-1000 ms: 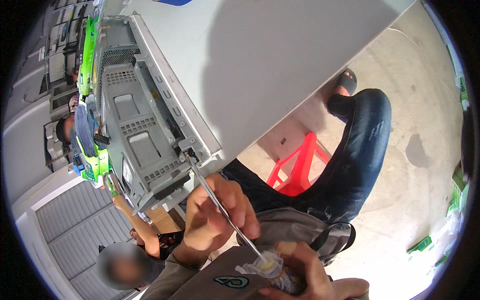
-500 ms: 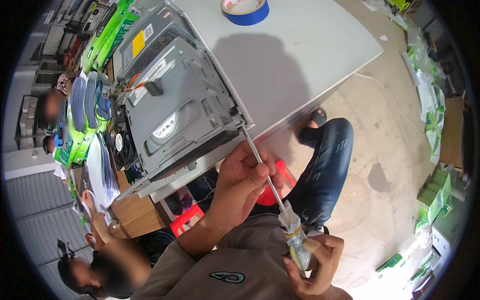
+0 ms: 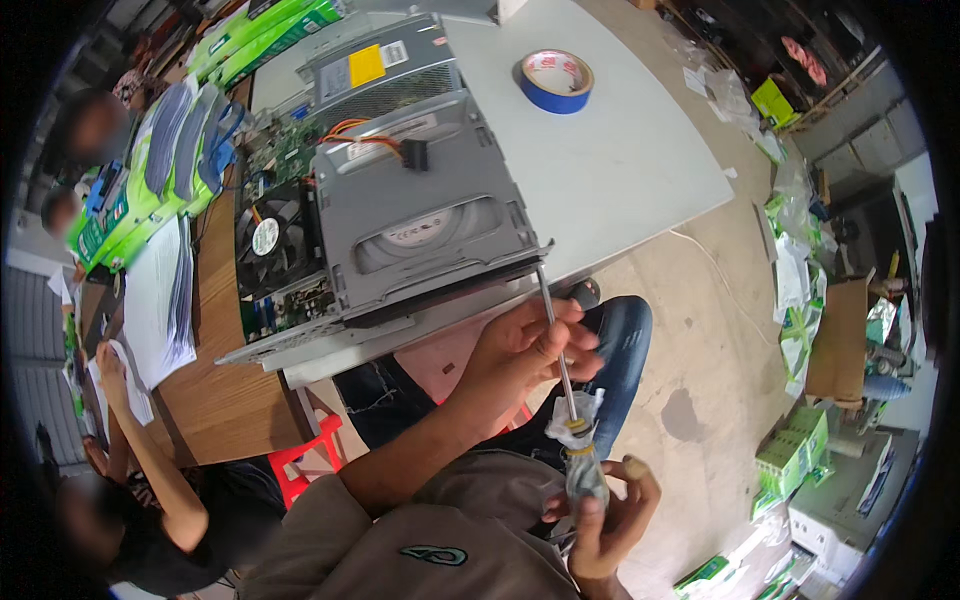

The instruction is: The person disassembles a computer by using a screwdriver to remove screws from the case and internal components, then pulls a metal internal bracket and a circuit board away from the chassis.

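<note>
An opened grey computer case [image 3: 400, 230] lies on a white table [image 3: 640, 180], its front edge hanging over the table edge. Inside it show a metal drive cage, a fan [image 3: 265, 238] and a green circuit board. My right hand [image 3: 605, 520] grips the clear handle of a long screwdriver [image 3: 560, 370]. Its tip meets the case's front right corner. My left hand [image 3: 530, 345] pinches the screwdriver's metal shaft just below that corner.
A roll of blue tape [image 3: 557, 80] lies on the table behind the case. Green boxes [image 3: 150, 190] and papers cover the wooden bench at left, where another person [image 3: 130, 500] sits. A red stool [image 3: 310, 460] stands below. Cartons and plastic bags [image 3: 800, 300] litter the floor at right.
The view has swung so the case's top and the tape roll now show. Both hands have stayed on the screwdriver, its tip still at the case's front corner.
</note>
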Tool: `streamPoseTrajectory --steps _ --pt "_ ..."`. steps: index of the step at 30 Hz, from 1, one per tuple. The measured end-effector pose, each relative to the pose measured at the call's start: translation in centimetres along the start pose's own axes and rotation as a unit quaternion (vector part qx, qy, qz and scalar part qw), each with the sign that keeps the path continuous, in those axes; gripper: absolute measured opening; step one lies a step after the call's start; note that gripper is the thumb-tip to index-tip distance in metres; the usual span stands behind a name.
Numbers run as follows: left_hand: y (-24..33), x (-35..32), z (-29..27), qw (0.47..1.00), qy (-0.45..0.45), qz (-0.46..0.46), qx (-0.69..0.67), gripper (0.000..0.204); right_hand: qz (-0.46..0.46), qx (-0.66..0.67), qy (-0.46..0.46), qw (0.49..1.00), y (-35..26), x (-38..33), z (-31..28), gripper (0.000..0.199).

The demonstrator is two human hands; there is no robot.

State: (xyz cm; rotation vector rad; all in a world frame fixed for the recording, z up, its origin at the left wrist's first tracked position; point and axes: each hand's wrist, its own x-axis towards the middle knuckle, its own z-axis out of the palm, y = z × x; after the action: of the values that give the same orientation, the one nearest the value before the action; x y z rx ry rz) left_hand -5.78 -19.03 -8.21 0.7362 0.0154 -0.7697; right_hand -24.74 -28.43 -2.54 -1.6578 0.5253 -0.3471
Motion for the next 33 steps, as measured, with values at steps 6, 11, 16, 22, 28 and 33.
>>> streamPoseTrajectory --steps 6,11,16,22,28,33 --pt "1.0 -0.2 -0.4 0.999 -0.045 -0.01 -0.023 0.037 0.329 0.402 -0.077 0.851 0.5 1.2 -1.1 0.065" --pt "0.4 0.2 -0.2 0.999 -0.001 0.03 0.036 0.028 -0.13 -0.131 0.033 0.982 2.9 -0.5 -0.8 0.063" --pt "-1.4 0.4 -0.5 0.974 -0.176 0.09 -0.107 0.041 0.029 0.07 0.021 0.997 1.1 1.2 -0.5 0.054" --pt "-3.0 1.5 -0.4 0.984 -0.1 0.135 -0.063 0.024 0.088 0.263 0.025 0.96 1.2 0.5 -0.1 0.047" --pt "-3.6 0.6 1.1 0.979 -0.009 0.204 -0.005 0.024 -0.176 -0.034 0.012 0.984 3.3 0.7 -0.8 0.038" --pt "-4.8 4.3 -0.4 0.97 -0.131 0.179 -0.101 0.017 0.045 0.326 -0.184 0.926 4.7 4.0 -4.2 0.046"
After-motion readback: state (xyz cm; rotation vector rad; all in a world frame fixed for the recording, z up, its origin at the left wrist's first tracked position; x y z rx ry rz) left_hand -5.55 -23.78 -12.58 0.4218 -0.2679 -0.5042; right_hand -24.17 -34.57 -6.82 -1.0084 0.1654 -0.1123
